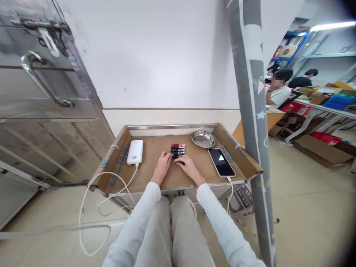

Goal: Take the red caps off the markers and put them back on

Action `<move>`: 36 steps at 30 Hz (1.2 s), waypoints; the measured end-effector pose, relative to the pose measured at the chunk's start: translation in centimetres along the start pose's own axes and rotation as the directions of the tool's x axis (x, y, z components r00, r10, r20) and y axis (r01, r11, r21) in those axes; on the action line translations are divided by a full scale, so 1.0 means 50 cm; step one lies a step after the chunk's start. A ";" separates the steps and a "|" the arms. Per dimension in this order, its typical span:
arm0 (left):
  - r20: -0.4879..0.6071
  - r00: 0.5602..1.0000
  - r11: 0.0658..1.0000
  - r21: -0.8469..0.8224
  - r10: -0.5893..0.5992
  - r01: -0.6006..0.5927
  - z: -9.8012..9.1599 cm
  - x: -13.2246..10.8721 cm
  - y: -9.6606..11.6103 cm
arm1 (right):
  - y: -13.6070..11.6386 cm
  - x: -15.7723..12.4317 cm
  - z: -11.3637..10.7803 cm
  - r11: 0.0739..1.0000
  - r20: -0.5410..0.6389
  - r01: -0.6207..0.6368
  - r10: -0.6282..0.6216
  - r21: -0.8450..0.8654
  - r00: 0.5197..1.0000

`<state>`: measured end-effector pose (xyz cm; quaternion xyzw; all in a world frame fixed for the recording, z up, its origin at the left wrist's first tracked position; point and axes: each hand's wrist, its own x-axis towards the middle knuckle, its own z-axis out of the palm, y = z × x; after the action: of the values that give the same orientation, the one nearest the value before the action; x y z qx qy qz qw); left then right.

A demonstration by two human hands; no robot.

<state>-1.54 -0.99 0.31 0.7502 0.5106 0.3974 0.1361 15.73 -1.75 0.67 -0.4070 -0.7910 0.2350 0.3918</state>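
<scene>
Bright, even | ceiling light (333, 26) glowing upper right | edges stretched | right corners dark

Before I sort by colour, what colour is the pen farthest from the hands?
The pen is mainly red, clearest in head view.

Forearms and hands, seen from above. Both arms, left (139, 221) and right (222, 221), reach forward and converge, long sleeves ending near the bare wrists. The left hand (164, 161) and right hand (187, 164) lie close together, palms down, fingers bent inward; their grip is too small to discern.
</scene>
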 end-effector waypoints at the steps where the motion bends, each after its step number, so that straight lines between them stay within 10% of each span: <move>1: -0.008 1.000 1.000 -0.009 0.008 -0.008 -0.003 -0.006 0.000 | -0.001 -0.006 -0.007 0.999 0.006 0.017 -0.017 -0.041 1.000; 8: 0.155 0.984 0.995 -0.070 0.083 -0.073 -0.009 -0.022 0.001 | 0.012 -0.032 -0.029 0.972 -0.112 -0.081 0.057 -0.221 0.992; 19: 0.063 0.994 0.994 0.051 0.091 -0.094 0.004 0.010 -0.002 | 0.013 0.002 -0.013 0.940 -0.160 -0.079 0.026 -0.332 0.987; 28: -0.242 0.961 0.845 0.477 -0.136 0.240 -0.008 0.030 -0.019 | 0.052 -0.021 -0.019 0.735 -0.254 -0.298 0.175 -0.609 0.951; 36: -0.243 0.951 0.718 0.626 -0.193 0.306 -0.008 0.045 -0.032 | 0.061 -0.014 -0.014 0.698 -0.225 -0.308 0.211 -0.646 0.951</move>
<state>-2.50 1.60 0.61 0.6394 0.7230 0.2298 -0.1247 17.97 -0.60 -1.34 -0.6432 -0.7283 -0.0424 0.2326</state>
